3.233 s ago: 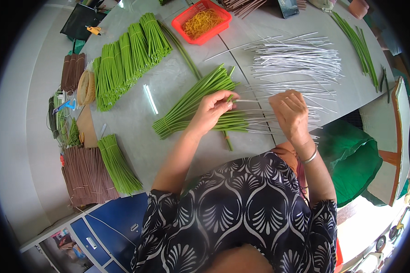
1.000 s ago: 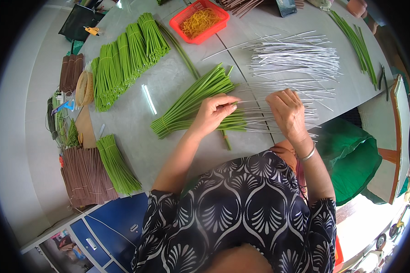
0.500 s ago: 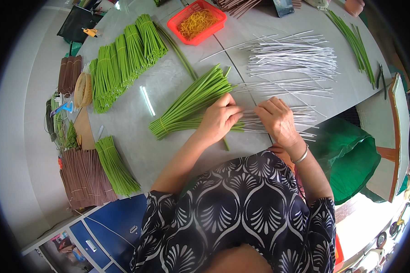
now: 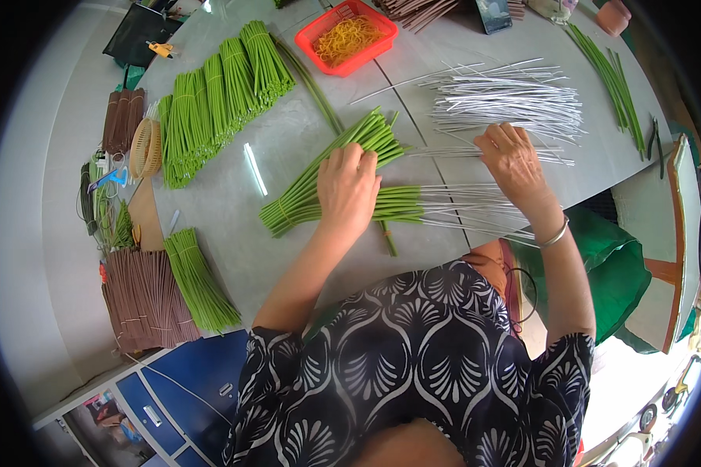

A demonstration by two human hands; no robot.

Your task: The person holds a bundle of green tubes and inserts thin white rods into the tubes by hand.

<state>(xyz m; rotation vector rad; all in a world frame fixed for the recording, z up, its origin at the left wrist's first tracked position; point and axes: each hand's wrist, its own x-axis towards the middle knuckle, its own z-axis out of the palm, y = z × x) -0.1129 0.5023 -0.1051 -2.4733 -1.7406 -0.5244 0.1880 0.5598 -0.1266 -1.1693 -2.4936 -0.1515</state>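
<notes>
The green bundle (image 4: 288, 204) lies fanned across the middle of the counter (image 4: 218, 194), tied at its left end, silvery wires (image 4: 475, 204) running rightward out of its nearer stems. The left hand (image 4: 348, 187) covers part of it, fingers curled down; I can't tell whether its grip has a stem. The right hand (image 4: 514, 165) bunches its fingers over some loose wires (image 4: 448, 152), its grip's hold hidden from me, just nearer than a thick wire heap (image 4: 506, 97).

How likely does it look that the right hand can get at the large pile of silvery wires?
Probably yes: the large pile of silvery wires lies just beyond the right hand, with nothing visible blocking the way between them.
</notes>
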